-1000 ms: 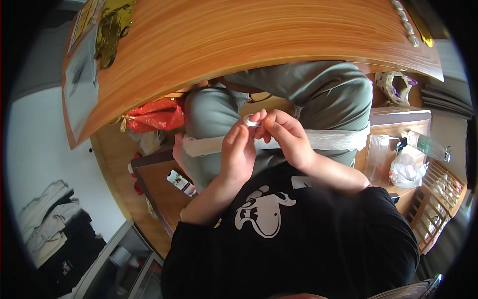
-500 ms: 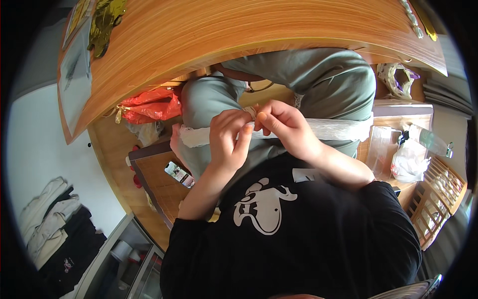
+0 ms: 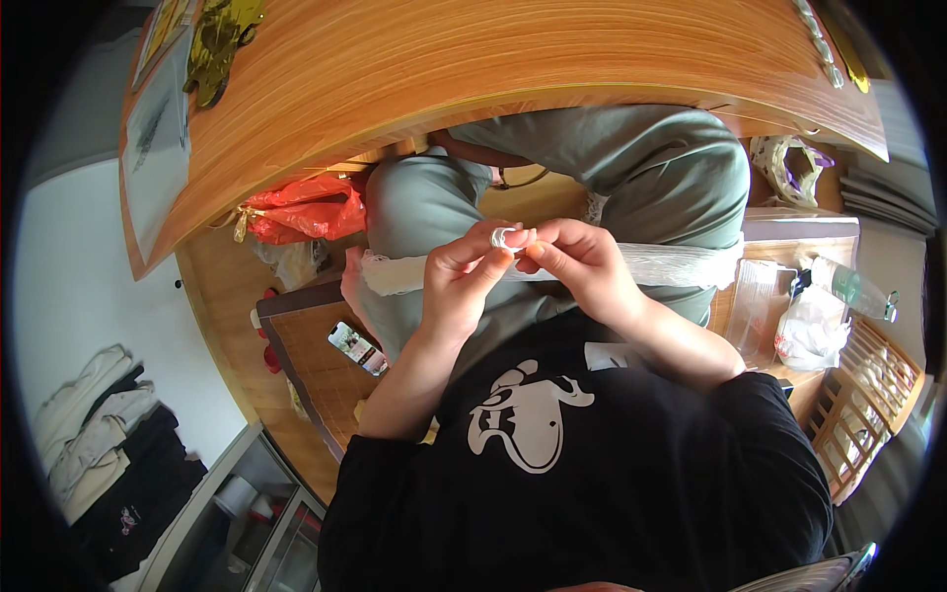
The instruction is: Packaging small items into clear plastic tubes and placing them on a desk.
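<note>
You hold a small white ring-like piece [image 3: 503, 237] at the centre of the view, just above your lap, pinched between the fingertips of both hands. Your left hand [image 3: 464, 276] comes in from 7 o'clock, thumb and forefinger pressed on the piece; your right hand [image 3: 577, 259] meets it from 4 o'clock, fingers closed on its other side. What the piece is, I cannot tell; it is too small.

A strip of white plastic [image 3: 681, 264] lies across your knees, running out toward 3 o'clock. The counter [image 3: 473, 69] arches over at 12 o'clock, well apart from your hands.

To work it well, I judge you should keep the left pinch firm and steady, let the right fingertips do the fine turning, and hold the piece over your lap so a slip lands on cloth.
</note>
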Available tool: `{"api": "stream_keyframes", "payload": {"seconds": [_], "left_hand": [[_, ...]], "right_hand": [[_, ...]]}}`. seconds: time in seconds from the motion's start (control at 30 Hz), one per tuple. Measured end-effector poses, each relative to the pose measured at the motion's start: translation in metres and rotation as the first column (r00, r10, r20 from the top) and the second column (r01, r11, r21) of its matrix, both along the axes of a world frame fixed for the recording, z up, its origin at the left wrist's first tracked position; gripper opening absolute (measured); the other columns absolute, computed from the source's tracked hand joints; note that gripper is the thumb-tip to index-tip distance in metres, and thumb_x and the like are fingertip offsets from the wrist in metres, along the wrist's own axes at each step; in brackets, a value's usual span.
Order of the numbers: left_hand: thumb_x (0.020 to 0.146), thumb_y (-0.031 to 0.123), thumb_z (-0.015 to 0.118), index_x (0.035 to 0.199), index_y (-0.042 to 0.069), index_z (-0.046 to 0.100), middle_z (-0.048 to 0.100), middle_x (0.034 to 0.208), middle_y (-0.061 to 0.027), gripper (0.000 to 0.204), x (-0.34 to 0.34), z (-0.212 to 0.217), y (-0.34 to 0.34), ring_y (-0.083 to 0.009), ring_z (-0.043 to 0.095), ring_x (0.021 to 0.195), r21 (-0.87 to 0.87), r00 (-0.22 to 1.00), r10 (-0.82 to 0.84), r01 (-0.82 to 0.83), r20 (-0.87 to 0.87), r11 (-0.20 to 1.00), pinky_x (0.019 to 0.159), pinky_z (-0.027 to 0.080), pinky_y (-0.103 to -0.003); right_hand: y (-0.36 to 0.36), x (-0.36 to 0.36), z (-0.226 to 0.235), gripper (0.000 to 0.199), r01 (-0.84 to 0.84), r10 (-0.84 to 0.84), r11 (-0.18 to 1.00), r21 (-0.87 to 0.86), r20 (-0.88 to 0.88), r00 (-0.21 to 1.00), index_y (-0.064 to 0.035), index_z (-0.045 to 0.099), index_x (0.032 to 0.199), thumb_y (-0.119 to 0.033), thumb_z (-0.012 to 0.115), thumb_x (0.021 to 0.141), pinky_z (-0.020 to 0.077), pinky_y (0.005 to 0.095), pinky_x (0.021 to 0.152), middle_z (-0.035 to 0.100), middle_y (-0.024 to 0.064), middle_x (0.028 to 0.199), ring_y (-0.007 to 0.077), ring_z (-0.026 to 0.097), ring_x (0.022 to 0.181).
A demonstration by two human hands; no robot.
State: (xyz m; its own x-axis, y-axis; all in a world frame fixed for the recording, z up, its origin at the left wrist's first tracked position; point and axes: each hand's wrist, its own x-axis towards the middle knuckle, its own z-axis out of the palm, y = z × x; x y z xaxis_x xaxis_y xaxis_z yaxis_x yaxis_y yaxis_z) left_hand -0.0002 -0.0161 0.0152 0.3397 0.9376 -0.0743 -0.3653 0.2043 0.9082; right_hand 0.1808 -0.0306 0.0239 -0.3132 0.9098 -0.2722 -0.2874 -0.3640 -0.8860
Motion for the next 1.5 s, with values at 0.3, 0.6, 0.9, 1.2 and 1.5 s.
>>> {"api": "stream_keyframes", "payload": {"seconds": [0.3,0.6,0.9,1.2,1.5], "left_hand": [[0.091,0.011,0.063,0.099,0.003,0.069,0.066,0.098,-0.0053,0.013,-0.01,0.003,0.002,-0.015,0.058,0.091,0.132,0.983,-0.075,0.097,-0.166,0.986,0.079,0.045,-0.028],[0.081,0.007,0.07,0.094,0.003,0.071,0.07,0.089,-0.0085,0.014,-0.012,0.012,0.005,-0.022,0.065,0.084,0.415,0.802,0.102,0.192,-0.589,0.89,0.077,0.051,-0.032],[0.077,0.002,0.071,0.091,0.002,0.07,0.069,0.09,-0.0092,0.014,-0.004,0.009,0.004,-0.0241,0.066,0.086,0.405,0.809,0.128,0.145,-0.574,0.902,0.076,0.052,-0.033],[0.078,0.003,0.069,0.084,0.001,0.069,0.069,0.088,-0.0088,0.007,-0.003,0.013,0.009,-0.025,0.066,0.088,0.365,0.861,0.004,0.212,-0.509,0.906,0.078,0.051,-0.034],[0.089,0.005,0.061,0.103,-0.002,0.065,0.067,0.095,-0.0042,0.016,-0.014,0.002,0.001,-0.0104,0.059,0.087,-0.173,0.919,-0.393,0.391,0.023,0.904,0.079,0.046,-0.026]], "right_hand": [[0.014,0.015,0.003,0.02,-0.087,0.078,0.991,-0.097,-0.097,0.992,0.0022,0.063,0.103,-0.015,0.054,0.098,0.0506,0.0261,0.081,0.068,0.0078,0.098,0.0114,0.062,0.087],[0.026,0.016,0.024,0.017,-0.258,0.156,0.949,0.183,0.437,0.886,0.0041,0.062,0.108,-0.004,0.058,0.093,0.0508,0.0283,0.083,0.068,0.0098,0.096,0.0141,0.063,0.093],[0.03,0.019,0.029,0.019,-0.138,0.11,0.975,0.173,0.163,0.981,-0.0002,0.063,0.108,-0.001,0.06,0.089,0.0467,0.0334,0.09,0.065,0.0093,0.109,0.0188,0.062,0.1],[0.041,0.025,0.027,0.017,-0.483,-0.021,0.542,0.688,0.586,0.81,-0.0082,0.064,0.097,-0.015,0.069,0.083,0.0423,0.0373,0.081,0.062,0.0049,0.098,0.0251,0.057,0.09],[0.043,0.021,0.016,0.023,-0.53,0.029,0.494,0.69,0.596,0.803,-0.0055,0.055,0.082,-0.026,0.061,0.09,0.0421,0.0384,0.076,0.057,0.0083,0.086,0.0287,0.054,0.081]]}}
